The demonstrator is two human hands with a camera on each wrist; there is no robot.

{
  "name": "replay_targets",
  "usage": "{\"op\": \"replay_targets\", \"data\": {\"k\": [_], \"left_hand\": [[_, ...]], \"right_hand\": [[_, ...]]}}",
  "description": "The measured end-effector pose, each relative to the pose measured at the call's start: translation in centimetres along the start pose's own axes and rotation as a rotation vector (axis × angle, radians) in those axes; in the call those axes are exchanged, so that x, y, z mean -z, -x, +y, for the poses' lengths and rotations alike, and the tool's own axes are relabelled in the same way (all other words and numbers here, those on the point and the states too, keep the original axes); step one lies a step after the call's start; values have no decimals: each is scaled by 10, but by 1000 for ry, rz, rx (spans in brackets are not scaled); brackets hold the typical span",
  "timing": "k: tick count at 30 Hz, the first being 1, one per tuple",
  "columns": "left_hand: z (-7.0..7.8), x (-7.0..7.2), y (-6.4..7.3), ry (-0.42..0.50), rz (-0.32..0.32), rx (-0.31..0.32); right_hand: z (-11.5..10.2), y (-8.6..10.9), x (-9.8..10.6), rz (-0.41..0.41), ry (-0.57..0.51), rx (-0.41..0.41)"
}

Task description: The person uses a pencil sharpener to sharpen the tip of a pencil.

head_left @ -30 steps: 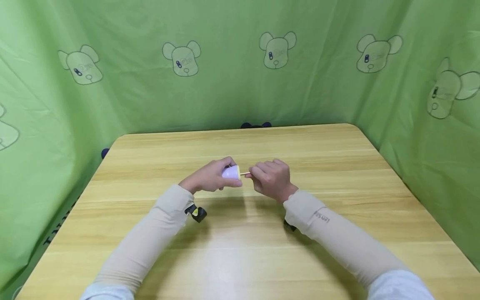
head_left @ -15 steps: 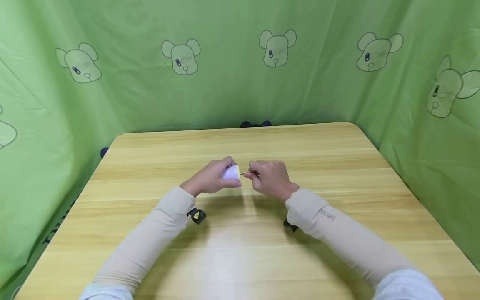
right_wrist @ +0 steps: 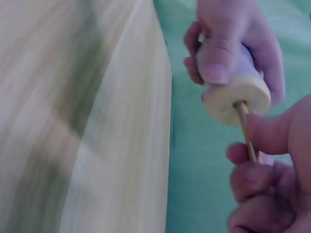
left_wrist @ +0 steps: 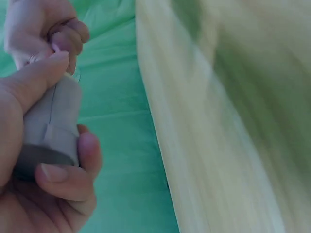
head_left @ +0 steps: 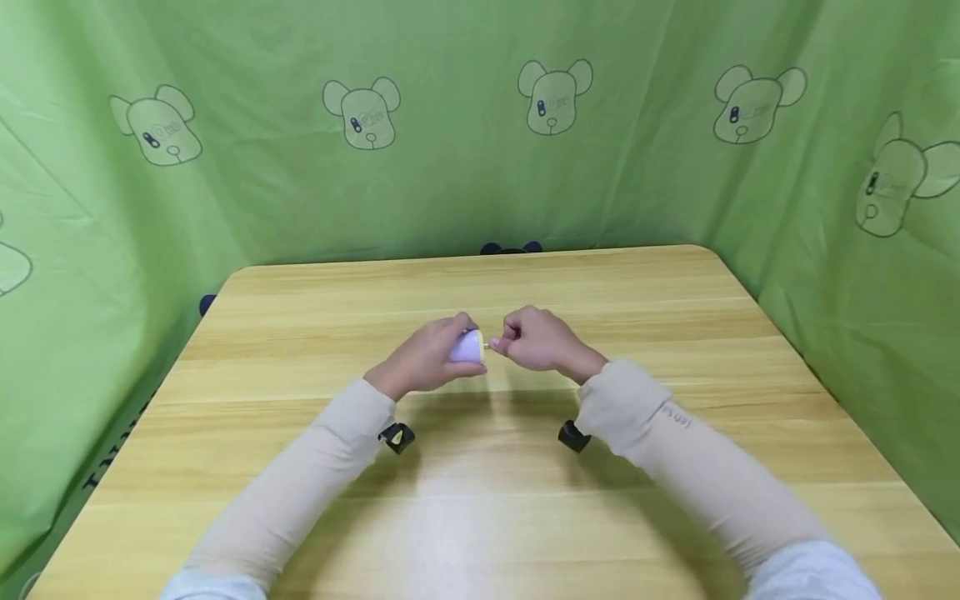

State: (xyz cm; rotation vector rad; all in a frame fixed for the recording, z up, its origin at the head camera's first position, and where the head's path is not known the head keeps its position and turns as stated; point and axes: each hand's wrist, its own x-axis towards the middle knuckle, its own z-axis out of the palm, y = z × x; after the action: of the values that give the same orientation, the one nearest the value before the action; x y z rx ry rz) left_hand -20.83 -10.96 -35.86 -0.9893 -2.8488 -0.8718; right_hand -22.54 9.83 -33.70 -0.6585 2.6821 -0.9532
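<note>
My left hand (head_left: 422, 357) grips a small lavender pencil sharpener (head_left: 466, 347), thumb and fingers wrapped round its body. The sharpener lies sideways above the table, its round cream end (right_wrist: 236, 101) facing my right hand (head_left: 546, 340). A thin golden-brown pencil (right_wrist: 245, 127) sits in the hole of that end. In the right wrist view, the thumb and curled fingers of my right hand pinch the pencil close to the hole. The far end of the pencil is hidden in the hand. Seen from the left wrist, the sharpener's grey-looking body (left_wrist: 60, 109) tapers toward the right hand.
Both hands are over the middle of a light wood table (head_left: 450, 517) with rounded far corners. Green curtains (head_left: 457, 192) printed with bear heads hang behind it and at both sides. Small black wrist cameras (head_left: 575, 436) hang below the sleeves.
My right hand has rotated about the pencil, its knuckles turning and its wrist lifting slightly. Less of the pencil shows between the hands. The left hand, with the sharpener, has shifted slightly right.
</note>
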Motion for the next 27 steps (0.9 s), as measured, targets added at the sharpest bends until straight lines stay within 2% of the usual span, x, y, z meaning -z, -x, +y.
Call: {"op": "replay_targets", "data": {"k": [2,5,10,12,15,18,20,25,27], "left_hand": [[-1,3,-1,49,-14,46],[-4,8,-1,118,-45,107],[-6,13,1,178,-83,150],[-5,16,2,193,-90,148],[-4,19,1,201,-106,142],[-4,22,2,206,-121,159],[-5,23,2,234,-131,176],[-3,25,3,344,-168,179],[-2,27,3,364,-176,176]], "right_hand": [[-1,1,-2,68,93,78],[1,3,-10,215,234,268],[14,2,-26,567,473,578],[19,1,-30,662,501,667],[24,1,-32,699,476,789],[27,2,-33,677,462,870],[28,2,-34,699,492,890],[26,0,-37,905,561,881],[25,-1,-38,962,560,889]]}}
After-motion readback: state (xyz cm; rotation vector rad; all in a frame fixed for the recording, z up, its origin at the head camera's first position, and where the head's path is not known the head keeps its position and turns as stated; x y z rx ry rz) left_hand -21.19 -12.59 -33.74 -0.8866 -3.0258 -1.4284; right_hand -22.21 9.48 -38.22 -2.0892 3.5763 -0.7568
